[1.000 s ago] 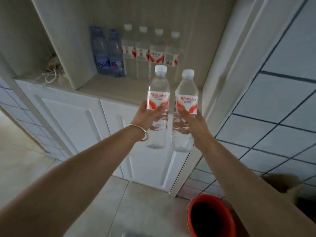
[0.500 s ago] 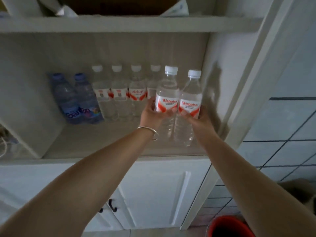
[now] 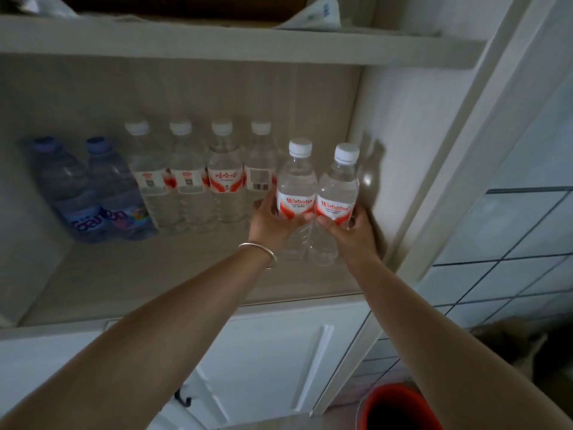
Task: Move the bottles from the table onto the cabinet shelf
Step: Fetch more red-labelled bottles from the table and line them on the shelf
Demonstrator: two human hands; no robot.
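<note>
Head view, left hand (image 3: 269, 225) grips left bottle (image 3: 296, 187), right hand (image 3: 353, 231) grips right bottle (image 3: 336, 193)

Your bare arms reach forward together, left hand (image 3: 270, 224) and right hand (image 3: 350, 234) each curled in a grip, side by side.
</note>
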